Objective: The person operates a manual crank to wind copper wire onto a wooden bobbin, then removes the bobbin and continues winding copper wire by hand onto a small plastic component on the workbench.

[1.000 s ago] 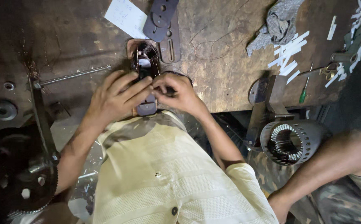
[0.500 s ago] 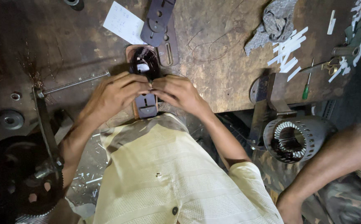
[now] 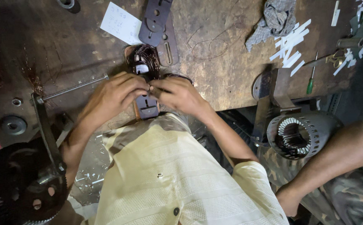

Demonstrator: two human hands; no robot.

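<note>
While resting on the scarred wooden worktop (image 3: 231, 62), left hand (image 3: 112, 98) and right hand (image 3: 179, 93) pinch closed on the dark copper-wire coil (image 3: 144, 60) wound on a flat metal former (image 3: 148, 107).

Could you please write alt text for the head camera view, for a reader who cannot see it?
A person's left hand and right hand meet over a coil of dark wire on a slotted metal former, at the edge of a worn wooden workbench. A threaded rod, white paper strips and a green screwdriver lie nearby.
</note>
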